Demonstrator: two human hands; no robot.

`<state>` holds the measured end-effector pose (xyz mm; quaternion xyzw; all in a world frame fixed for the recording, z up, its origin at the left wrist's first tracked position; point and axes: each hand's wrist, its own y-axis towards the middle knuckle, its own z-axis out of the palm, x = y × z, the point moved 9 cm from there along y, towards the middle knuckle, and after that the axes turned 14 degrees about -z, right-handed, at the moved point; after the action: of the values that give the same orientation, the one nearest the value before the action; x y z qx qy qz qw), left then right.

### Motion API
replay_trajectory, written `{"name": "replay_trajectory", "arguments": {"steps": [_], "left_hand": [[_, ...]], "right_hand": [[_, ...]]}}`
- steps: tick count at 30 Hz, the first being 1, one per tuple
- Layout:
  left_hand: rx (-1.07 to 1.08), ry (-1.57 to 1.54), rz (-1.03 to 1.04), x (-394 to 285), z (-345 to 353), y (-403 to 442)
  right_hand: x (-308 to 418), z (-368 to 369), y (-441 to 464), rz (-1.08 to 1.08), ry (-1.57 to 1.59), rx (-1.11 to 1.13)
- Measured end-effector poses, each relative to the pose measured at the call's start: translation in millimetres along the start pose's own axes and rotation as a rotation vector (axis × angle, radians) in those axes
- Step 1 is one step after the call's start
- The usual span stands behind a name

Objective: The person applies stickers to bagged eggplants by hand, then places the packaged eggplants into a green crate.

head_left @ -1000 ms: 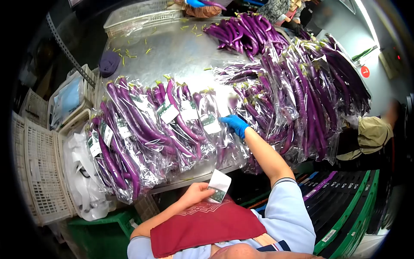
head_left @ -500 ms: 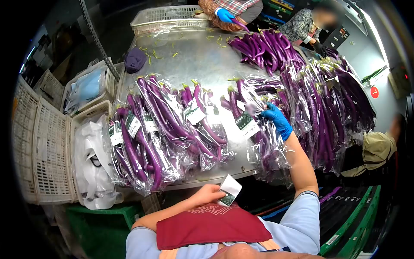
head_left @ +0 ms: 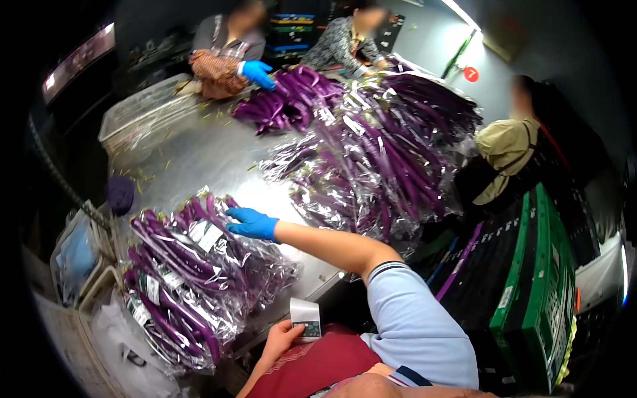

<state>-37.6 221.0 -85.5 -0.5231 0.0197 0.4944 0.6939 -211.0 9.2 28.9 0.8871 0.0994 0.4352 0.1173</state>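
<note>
My left hand [head_left: 284, 337], bare, is closed on white-backed labels [head_left: 306, 317] with a dark green printed face, held low in front of my red apron. My right hand [head_left: 252, 223], in a blue glove, lies at the right upper edge of a pile of bagged eggplants [head_left: 192, 265]. Its fingers are stretched out over the clear film; the fingertips touch the bags. The long purple eggplants lie side by side in clear bags, several with a white and green label [head_left: 207, 237].
More bagged eggplants [head_left: 371, 159] heap on the metal table [head_left: 199, 149]; loose eggplants [head_left: 285, 99] lie behind. Two people stand across the table, one with a blue-gloved hand [head_left: 257, 73]. Green-edged crates [head_left: 531, 278] stand right. A purple cloth [head_left: 121, 195] lies left.
My right hand has moved left from the right heap to the left pile, and the labelled bag it held is now with that pile. My view has turned right. The left hand still holds the labels.
</note>
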Motion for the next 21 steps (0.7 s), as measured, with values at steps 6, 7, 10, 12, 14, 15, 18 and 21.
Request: {"name": "replay_trajectory", "arguments": {"steps": [6,7,10,12,14,15,18,21], "left_hand": [[0.062,-0.004,-0.026,-7,11,9],[0.075,-0.033,-0.035,-5,12,13],[0.075,-0.073,-0.08,-14,26,16],[0.073,-0.073,-0.082,-19,36,20],[0.057,-0.035,-0.099,-26,45,22],[0.062,-0.042,-0.095,-28,48,23],[0.113,-0.073,-0.096,-23,51,32],[0.185,-0.107,-0.123,-10,53,40]], "right_hand": [[109,-326,-84,-0.23,-1.011,-0.499],[137,-372,-111,-0.433,-1.276,-0.598],[104,-512,-192,0.403,-1.783,-0.505],[96,-557,-233,0.765,-1.544,-0.487],[61,-585,-256,0.864,-1.25,-0.54],[56,-588,-251,0.886,-1.311,-0.428],[70,-566,-226,0.766,-1.547,-0.249],[98,-546,-208,0.44,-1.601,-0.253]]}}
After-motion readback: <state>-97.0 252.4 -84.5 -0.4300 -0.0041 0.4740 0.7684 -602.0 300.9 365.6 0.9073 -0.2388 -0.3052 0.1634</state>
